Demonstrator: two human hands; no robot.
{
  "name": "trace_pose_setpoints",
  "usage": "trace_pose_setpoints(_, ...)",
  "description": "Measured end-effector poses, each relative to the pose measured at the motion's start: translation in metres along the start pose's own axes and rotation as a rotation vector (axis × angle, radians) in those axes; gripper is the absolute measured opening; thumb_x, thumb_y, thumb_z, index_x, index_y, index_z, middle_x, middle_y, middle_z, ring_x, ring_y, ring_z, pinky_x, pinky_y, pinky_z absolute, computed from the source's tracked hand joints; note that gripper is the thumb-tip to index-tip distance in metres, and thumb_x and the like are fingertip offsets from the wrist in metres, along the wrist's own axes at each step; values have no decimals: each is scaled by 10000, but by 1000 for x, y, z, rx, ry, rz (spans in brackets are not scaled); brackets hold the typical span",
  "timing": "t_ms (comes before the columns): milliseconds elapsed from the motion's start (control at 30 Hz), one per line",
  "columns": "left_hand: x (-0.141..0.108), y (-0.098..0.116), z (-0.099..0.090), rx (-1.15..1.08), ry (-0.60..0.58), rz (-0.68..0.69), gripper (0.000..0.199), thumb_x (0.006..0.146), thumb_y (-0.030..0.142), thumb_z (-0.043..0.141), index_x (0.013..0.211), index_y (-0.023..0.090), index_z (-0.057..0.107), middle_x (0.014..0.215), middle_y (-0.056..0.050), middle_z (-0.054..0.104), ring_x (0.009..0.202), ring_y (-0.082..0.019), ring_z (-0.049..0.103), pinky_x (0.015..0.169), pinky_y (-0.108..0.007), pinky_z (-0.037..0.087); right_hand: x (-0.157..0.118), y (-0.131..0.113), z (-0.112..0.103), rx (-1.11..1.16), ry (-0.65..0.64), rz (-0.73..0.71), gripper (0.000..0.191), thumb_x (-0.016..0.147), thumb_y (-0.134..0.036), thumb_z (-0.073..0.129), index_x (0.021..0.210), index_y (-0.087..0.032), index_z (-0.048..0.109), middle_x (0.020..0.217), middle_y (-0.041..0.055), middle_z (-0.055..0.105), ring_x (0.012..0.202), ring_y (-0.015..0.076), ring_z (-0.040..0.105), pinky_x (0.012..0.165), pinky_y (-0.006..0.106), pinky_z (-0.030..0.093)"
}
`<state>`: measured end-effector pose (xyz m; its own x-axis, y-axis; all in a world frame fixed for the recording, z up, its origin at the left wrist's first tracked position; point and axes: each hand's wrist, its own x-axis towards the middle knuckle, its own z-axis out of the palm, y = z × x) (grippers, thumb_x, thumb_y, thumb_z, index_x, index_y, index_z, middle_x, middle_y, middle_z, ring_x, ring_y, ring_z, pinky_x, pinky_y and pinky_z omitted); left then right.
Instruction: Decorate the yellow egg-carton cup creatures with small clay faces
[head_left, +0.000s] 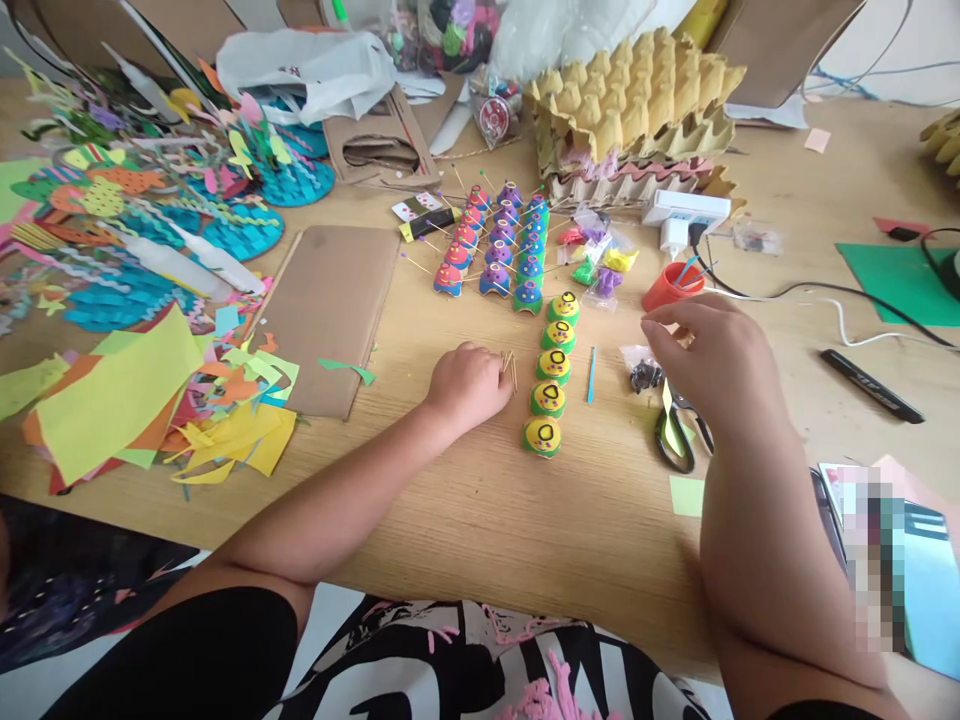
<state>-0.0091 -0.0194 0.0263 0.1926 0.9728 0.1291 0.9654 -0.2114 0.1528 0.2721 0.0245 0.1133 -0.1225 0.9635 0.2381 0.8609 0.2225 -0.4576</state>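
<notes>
My left hand [471, 385] rests on the table with its fingers closed around a few short wooden sticks [511, 368], which poke out toward the right. Just beyond them runs a column of yellow-and-green painted egg-carton cups [553, 366] with black rings and small dots. My right hand [701, 345] is lifted near the orange cup [673, 287], thumb and fingers drawn together; whatever they pinch is too small or hidden to make out. Between the hands lies a thin blue stick [592, 375]. Scissors [675, 435] and a bag of dark clay [643, 370] sit beside my right hand.
Finished-looking blue, purple and red cups [495, 245] with pins stand farther back. Egg trays [630, 110] are stacked behind. Cardboard [326, 310], paper scraps [124, 385] and paper-fish pieces fill the left. A power strip [686, 207], cables, a black marker [871, 386] and clay bags [604, 262] lie right.
</notes>
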Motion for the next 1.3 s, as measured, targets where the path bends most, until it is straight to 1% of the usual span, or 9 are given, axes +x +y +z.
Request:
trace_pose_setpoints(167,-2,-2,-1,-29,14,36,394,954,404,623,633,194,711,741,-129,762,770,-282,677,619,-378,375,8,22,-1,-351,-250,186,276,924,-370,638,1039,-208,829,1111,162,742,1072,351,683,905,477,534)
trace_pose_setpoints(333,7,-10,-9,-108,144,37,439,955,417,651,572,208,609,665,-91,694,710,-236,601,603,-368,283,12,27,21,-565,-403,259,470,876,-551,702,1097,-153,819,1249,261,702,1208,465,627,902,555,533)
trace_pose_setpoints(433,22,-8,-14,-179,233,62,442,951,429,673,583,209,562,674,-75,669,740,-232,576,628,-364,287,12,27,30,-610,-482,267,547,895,-572,676,1193,-125,781,1323,294,681,1260,478,617,920,550,525)
trace_pose_setpoints(633,50,3,-15,-374,455,114,396,989,420,633,653,222,562,679,-43,617,757,-211,540,688,-367,340,9,22,32,-600,-466,246,485,898,-523,634,1147,-132,772,1293,265,704,1224,435,643,893,498,530)
trace_pose_setpoints(867,53,2,16,-521,536,94,369,1037,445,561,735,234,578,704,-24,587,781,-203,539,778,-358,399,8,20,32,-576,-347,213,350,881,-436,602,1031,-163,761,1141,220,751,1083,382,679,800,442,500)
trace_pose_setpoints(1000,55,-3,28,-603,583,122,355,1048,453,524,778,237,603,691,-17,580,752,-200,539,789,-364,418,10,15,32,-315,-145,202,201,844,-309,612,1009,-211,666,962,133,744,900,306,662,743,389,430)
trace_pose_setpoints(1133,56,-3,23,-662,590,198,333,1057,473,516,933,228,704,802,-42,680,834,-210,600,874,-384,449,11,2,46,211,-14,88,176,808,-247,666,869,-256,501,776,1,614,715,183,542,700,335,394)
trace_pose_setpoints(1233,54,0,18,-661,536,269,385,1044,547,539,1091,228,751,951,-69,748,954,-229,639,957,-411,455,6,-12,64,640,-9,-7,268,822,-291,719,897,-276,462,723,-56,500,646,137,444,630,297,365)
trace_pose_setpoints(1300,52,2,18,-671,539,331,414,1034,575,562,1141,227,758,1028,-80,769,1008,-237,647,977,-420,456,1,-21,74,846,-69,-19,332,828,-344,769,981,-289,479,753,-64,534,639,129,446,611,286,374)
